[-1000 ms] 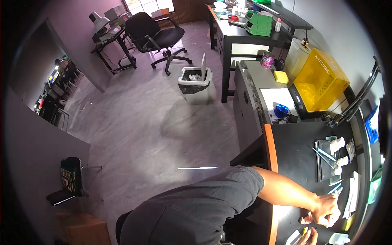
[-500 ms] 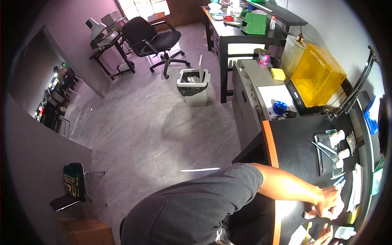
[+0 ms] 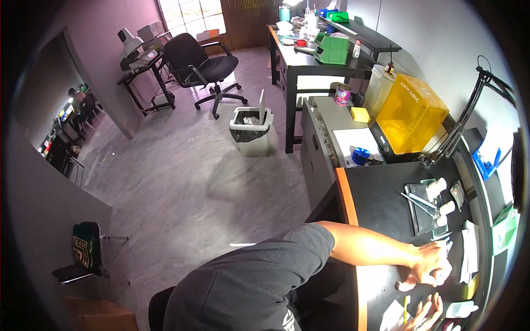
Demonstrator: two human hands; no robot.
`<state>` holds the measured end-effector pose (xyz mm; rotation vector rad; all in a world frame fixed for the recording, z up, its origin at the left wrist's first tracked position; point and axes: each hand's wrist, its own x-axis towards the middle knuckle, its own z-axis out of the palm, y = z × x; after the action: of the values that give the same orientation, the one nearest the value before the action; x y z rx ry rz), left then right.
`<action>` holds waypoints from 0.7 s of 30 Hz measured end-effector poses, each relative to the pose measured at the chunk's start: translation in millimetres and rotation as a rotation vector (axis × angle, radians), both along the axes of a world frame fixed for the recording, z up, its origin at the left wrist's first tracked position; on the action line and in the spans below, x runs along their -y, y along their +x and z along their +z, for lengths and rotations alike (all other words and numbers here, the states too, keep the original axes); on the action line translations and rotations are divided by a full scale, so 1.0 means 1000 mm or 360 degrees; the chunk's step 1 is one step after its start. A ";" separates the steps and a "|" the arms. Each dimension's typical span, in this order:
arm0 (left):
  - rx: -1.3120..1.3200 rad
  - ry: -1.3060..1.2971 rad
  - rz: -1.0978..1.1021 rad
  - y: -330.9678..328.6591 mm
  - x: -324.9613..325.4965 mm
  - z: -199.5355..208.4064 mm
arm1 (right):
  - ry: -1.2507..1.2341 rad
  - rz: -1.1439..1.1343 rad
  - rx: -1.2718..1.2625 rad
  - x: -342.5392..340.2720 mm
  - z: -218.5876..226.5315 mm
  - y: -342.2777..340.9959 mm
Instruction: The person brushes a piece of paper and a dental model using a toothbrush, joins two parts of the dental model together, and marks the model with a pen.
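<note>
My left hand [image 3: 430, 266] is over the black desk, its fingers curled closed. Whatever they grip, if anything, is hidden. Just below it lies a small pinkish shape [image 3: 407, 283] that I cannot make out. Closer to the lower edge is my right hand [image 3: 427, 313], partly cut off, with its visible fingers stretched and apart. A thin yellow stick [image 3: 407, 309] stands out beside it, over a white sheet of paper [image 3: 392, 316]. On the other side of the right hand is a translucent whitish container [image 3: 461, 309].
Farther along the desk [image 3: 375, 193], a dark tray [image 3: 419, 218] bears thin tools beside white jars [image 3: 447, 207]. A black lamp arm [image 3: 469, 118] rises behind. A yellow translucent box [image 3: 414, 116] stands on the grey cabinet. On the floor are a lidded bin [image 3: 253, 144] and a wheeled chair [image 3: 201, 63].
The whole view has shifted, so the desk and room sit farther left in it. My left hand stays closed over the same spot; the right hand's fingers show more clearly.
</note>
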<state>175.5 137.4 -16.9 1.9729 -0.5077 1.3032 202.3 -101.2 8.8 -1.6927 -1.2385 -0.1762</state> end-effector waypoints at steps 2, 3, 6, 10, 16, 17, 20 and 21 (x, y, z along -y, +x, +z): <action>-0.0004 -0.0034 -0.0025 0.000 0.000 0.000 | -0.0010 -0.0025 -0.0124 0.001 -0.008 0.006; -0.0006 -0.0039 -0.0038 0.001 0.001 0.000 | 0.0009 -0.0063 -0.0297 0.001 -0.010 0.007; -0.0004 -0.0063 -0.0072 0.003 0.003 -0.001 | 0.0105 -0.0085 -0.0625 -0.002 -0.015 0.009; 0.0004 -0.0107 -0.0115 0.003 0.009 -0.003 | 0.0114 -0.0143 -0.0711 -0.005 -0.009 -0.002; 0.0051 -0.0242 -0.0204 0.002 0.018 -0.004 | 0.0134 -0.0096 -0.0409 -0.001 -0.006 0.000; 0.0057 -0.0259 -0.0222 0.003 0.021 -0.006 | 0.0114 -0.0190 -0.0504 -0.002 -0.003 -0.005; -0.0022 -0.0184 -0.0183 0.003 0.022 -0.009 | 0.0028 -0.0369 -0.0642 -0.007 0.011 -0.023; -0.0058 -0.0165 -0.0160 0.003 0.022 -0.009 | 0.0033 -0.0362 -0.0633 -0.005 0.009 -0.021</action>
<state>178.4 115.0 -26.0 1.8585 -0.5047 1.2054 181.5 -96.5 18.0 -1.7446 -0.7486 0.0139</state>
